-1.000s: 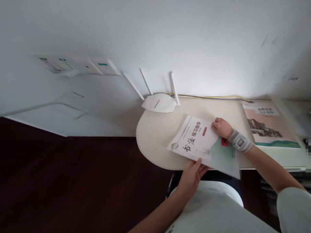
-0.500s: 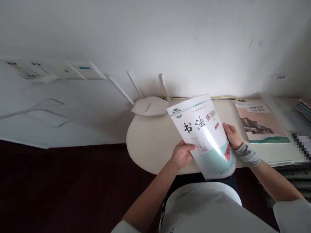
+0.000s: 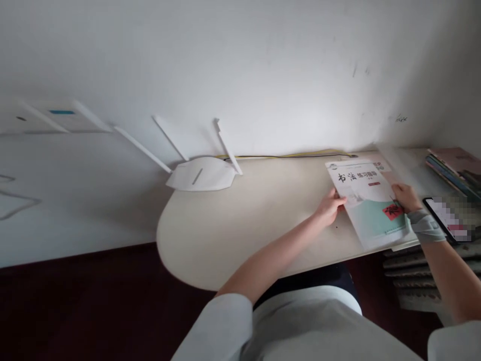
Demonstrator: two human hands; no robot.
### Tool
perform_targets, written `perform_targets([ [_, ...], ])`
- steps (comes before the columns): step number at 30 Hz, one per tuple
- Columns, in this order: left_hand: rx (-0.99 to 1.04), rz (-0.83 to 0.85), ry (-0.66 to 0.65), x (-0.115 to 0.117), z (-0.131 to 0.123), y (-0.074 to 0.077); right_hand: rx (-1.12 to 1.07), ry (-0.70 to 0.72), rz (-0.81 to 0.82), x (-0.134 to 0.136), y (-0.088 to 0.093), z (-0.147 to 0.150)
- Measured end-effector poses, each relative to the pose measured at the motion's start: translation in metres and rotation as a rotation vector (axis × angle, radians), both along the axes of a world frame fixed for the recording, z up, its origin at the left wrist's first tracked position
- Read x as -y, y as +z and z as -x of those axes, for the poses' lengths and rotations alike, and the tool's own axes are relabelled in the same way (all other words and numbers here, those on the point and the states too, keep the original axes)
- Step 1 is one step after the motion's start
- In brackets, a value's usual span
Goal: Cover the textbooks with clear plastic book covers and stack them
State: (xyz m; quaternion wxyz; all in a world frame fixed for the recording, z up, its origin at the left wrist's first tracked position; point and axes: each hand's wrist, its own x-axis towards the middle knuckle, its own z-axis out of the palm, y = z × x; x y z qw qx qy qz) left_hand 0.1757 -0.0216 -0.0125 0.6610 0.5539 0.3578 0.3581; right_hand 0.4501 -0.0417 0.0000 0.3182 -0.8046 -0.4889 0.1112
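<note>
A white and green booklet (image 3: 370, 203) with black characters lies flat on the cream desk (image 3: 240, 220), on top of another book whose pink corner (image 3: 379, 163) shows at the back. My left hand (image 3: 329, 208) grips the booklet's left edge with curled fingers. My right hand (image 3: 406, 196), with a grey wrist wrap, holds its right edge near a red label.
A white router (image 3: 201, 173) with three antennas sits at the back left of the desk by the wall. A yellow and black cable (image 3: 293, 155) runs along the wall. A phone (image 3: 443, 218) and a stack of books (image 3: 453, 168) lie at the right.
The booklet was lifted from the desk's middle, held upright, then moved right and laid on the other book. Both hands stayed on it.
</note>
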Motion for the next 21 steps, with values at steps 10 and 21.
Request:
perform_targets([
  [10, -0.562, -0.454, 0.014, -0.053, -0.062, -0.009, 0.352, -0.131, 0.292, -0.036, -0.008, -0.038],
  [21, -0.976, -0.834, 0.034, -0.063, -0.066, -0.020, 0.603, -0.155, 0.449, -0.051, -0.014, -0.035],
])
